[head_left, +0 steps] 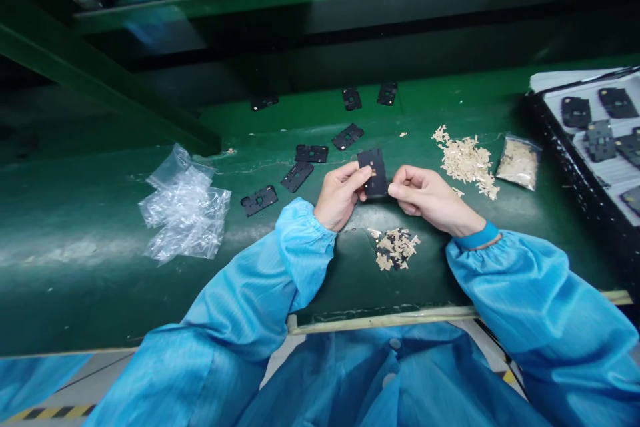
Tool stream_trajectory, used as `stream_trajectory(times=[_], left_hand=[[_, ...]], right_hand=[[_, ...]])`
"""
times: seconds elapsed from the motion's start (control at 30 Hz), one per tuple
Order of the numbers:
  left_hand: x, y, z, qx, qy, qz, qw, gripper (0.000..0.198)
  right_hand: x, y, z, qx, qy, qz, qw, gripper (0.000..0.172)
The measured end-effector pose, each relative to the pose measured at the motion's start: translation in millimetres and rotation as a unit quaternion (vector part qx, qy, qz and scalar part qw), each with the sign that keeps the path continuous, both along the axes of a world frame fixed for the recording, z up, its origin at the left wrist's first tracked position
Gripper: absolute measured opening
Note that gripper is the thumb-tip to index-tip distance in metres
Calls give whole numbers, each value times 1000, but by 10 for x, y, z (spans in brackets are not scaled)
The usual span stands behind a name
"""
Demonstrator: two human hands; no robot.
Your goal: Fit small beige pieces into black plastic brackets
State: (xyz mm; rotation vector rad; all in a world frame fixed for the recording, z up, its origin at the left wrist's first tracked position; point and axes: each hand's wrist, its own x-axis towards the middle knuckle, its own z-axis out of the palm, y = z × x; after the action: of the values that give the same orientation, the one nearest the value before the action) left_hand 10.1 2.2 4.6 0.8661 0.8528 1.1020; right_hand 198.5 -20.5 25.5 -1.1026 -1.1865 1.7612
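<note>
Left fingers pinched on plate; right fingers bunched at its right edge, hold unclear. Risk: one-sided pinch may let plate twist if pushed, dropping onto scraps below fingers on surface.

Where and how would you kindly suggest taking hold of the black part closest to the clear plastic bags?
Probably pinch the black part across its long edges, from above, with the nearer left hand once free: it lies flat and thin on the green bench, with both edges exposed.
</note>
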Motion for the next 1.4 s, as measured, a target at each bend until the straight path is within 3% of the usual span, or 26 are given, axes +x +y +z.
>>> stream_trajectory(times=[0.17,0.43,0.7,0.97,1.23,1.4], left_hand=[[2,-7,22,-8,-8,0,1000,34],[5,-17,-3,3,-1,-5,1000,35],[12,-12,-7,-3,-1,1,1000,36],[34,-18,8,-2,-28,9,1000,37],[88,-82,17,-48,-73,14,996,34],[96,-100,14,-72,-100,28,992,35]], right_hand=[[-1,3,-12,-13,74,4,997,35],[-76,-33,-48,-7,94,5,996,34],[-152,-48,-23,-52,150,8,987,34],[-157,-43,-79,-2,137,-36,990,35],[-226,-66,-105,27,139,-35,989,36],[-239,-75,-170,71,88,-60,992,38]])
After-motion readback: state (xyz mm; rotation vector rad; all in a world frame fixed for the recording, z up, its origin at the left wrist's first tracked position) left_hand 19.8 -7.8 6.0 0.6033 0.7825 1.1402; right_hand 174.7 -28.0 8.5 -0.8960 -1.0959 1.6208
